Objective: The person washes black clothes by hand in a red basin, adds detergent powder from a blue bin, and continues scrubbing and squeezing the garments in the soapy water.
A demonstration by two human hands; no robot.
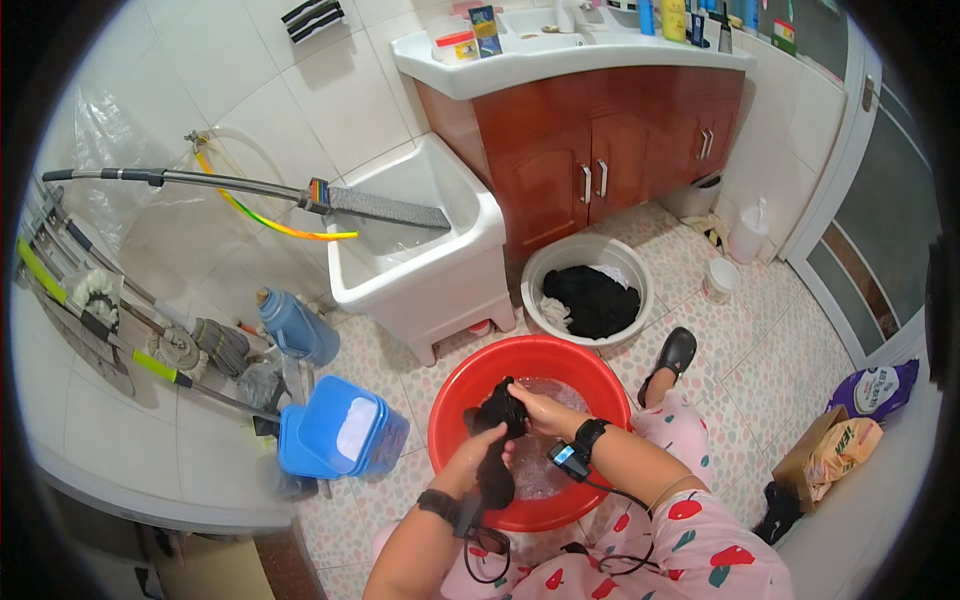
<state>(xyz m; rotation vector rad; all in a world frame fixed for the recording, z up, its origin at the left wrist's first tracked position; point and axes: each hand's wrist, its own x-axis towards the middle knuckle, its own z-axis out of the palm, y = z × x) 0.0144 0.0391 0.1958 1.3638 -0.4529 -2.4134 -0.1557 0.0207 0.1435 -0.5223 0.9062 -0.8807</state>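
Above a red basin of sudsy water, both hands hold a wet black sock. My left hand is closed around its middle, and one end dangles below the fingers over the basin's near side. With closed fingers, my right hand grips the upper part of the sock, close to the left hand. Some of the sock is hidden by the fingers. Both wrists wear black straps with small devices and cables.
Behind the basin stands a pale tub of dark and white clothes. A white sink with a flat mop across it, a blue bin and a blue thermos stand left. A small white bucket sits at right.
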